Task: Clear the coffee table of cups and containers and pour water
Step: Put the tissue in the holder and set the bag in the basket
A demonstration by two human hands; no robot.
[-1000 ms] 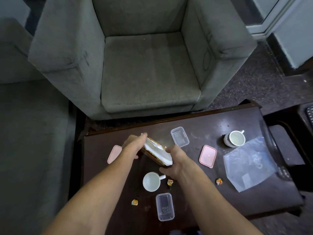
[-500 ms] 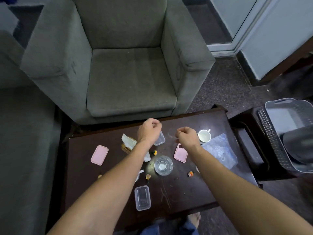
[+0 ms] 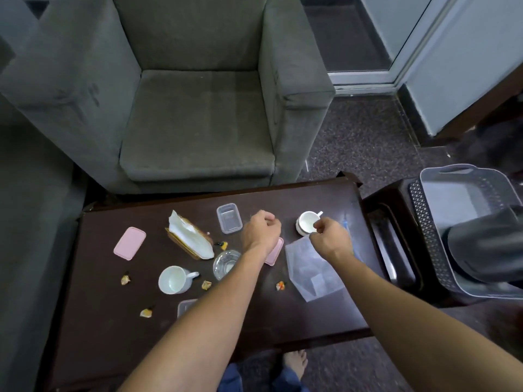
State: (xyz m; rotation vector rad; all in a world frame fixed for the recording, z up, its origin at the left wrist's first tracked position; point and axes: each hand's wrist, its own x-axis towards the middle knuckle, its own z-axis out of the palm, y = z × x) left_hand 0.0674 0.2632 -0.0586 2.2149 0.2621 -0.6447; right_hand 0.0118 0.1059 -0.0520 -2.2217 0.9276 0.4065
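On the dark coffee table [image 3: 325, 199], a white cup [image 3: 307, 223] stands at the far right and another white cup [image 3: 173, 280] nearer the front left. A clear container [image 3: 229, 225] sits at the back, and a second clear container [image 3: 185, 306] is partly hidden under my left forearm. A glass bowl [image 3: 226, 263] is in the middle. My left hand [image 3: 261, 230] is a closed fist above a pink lid [image 3: 276, 251]. My right hand [image 3: 329, 237] is pinched shut beside the far cup, over the top edge of a clear plastic bag [image 3: 314, 274]. Whether it grips anything is unclear.
A tissue box [image 3: 189, 240] and another pink lid [image 3: 129, 243] lie on the left half, with several candy wrappers scattered about. A grey basket [image 3: 464, 210] with a dark object in it sits on a side stand to the right. A grey armchair [image 3: 198, 114] stands behind the table.
Both hands let go of the tissue box, which now lies on the table. They then moved right, and my right hand went from over the pink lid to beside the far cup.
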